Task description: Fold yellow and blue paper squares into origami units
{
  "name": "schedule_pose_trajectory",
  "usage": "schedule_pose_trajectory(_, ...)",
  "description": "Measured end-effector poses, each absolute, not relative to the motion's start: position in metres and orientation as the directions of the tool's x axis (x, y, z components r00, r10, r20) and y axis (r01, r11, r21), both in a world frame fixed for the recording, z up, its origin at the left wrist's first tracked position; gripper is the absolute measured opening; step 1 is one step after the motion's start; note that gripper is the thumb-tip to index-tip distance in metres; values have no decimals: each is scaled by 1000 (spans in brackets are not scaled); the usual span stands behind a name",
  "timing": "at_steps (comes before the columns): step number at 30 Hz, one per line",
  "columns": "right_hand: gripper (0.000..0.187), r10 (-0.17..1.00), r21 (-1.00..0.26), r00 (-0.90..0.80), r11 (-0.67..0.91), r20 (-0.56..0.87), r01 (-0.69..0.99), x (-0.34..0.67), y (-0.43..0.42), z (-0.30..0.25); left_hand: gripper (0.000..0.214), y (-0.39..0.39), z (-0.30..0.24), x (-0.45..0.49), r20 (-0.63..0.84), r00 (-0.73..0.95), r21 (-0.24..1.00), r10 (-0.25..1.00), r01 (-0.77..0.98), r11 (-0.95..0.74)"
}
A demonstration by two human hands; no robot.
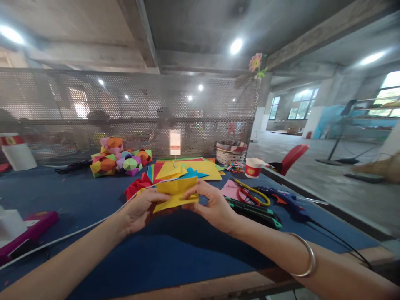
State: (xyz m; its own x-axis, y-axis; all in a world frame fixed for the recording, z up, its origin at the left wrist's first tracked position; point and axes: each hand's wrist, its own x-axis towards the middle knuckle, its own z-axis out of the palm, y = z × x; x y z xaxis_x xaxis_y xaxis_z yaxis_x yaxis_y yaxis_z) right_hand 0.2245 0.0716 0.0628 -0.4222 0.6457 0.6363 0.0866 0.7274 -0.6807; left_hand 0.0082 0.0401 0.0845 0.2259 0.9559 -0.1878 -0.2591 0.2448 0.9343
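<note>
Between my two hands is a piece of folded yellow paper [177, 191], held above the blue table. My left hand [144, 207] grips its left side, with the thumb on top and the other fingers partly hidden beneath. On the right, the fingers and thumb of my right hand [210, 205] pinch the other side along a crease. Just behind lie sheets of coloured paper [211, 170] in yellow, red, blue and green. Crumpled-looking red folded paper [137, 186] rests beyond my left hand.
Scissors [250, 195], a green-black cutter [256, 211] and a blue glue gun [287, 200] lie at right. Behind them stand a paper cup [253, 167] and woven basket [231, 152]. Folded paper balls [120, 158] sit back left. A white cable [90, 227] crosses the left side.
</note>
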Motion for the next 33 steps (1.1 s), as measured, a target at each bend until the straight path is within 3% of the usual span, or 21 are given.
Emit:
schedule_pose_trajectory(3, 37, 716, -739, -372, 665, 590, 109, 224, 78, 58, 21, 33, 86, 14, -139, 267, 959, 954, -204, 197)
schedule_pose_trajectory(9, 41, 809, -825, -303, 554, 503, 109, 225, 81, 58, 73, 30, 87, 19, 49, 265, 979, 963, -203, 6)
schedule_pose_trajectory(11, 34, 813, -836, -308, 541, 494, 89, 223, 78, 59, 62, 32, 84, 19, 68, 242, 987, 968, -159, -29)
schedule_pose_trajectory(13, 29, 813, -842, -310, 535, 493, 64, 222, 74, 59, 38, 35, 81, 20, 59, 213, 994, 975, -104, -37)
schedule_pose_trajectory(16, 32, 820, -857, -307, 514, 482, 26, 220, 71, 59, 18, 38, 76, 20, 26, 170, 999, 985, -41, -19)
schedule_pose_trajectory(21, 58, 850, -894, -305, 447, 430, -16, 221, 72, 62, 16, 39, 76, 20, -2, 109, 1000, 994, 8, 1)
schedule_pose_trajectory(33, 52, 878, -927, -340, 373, 338, 42, 221, 82, 59, 20, 41, 75, 19, -33, 70, 997, 997, 74, 28)
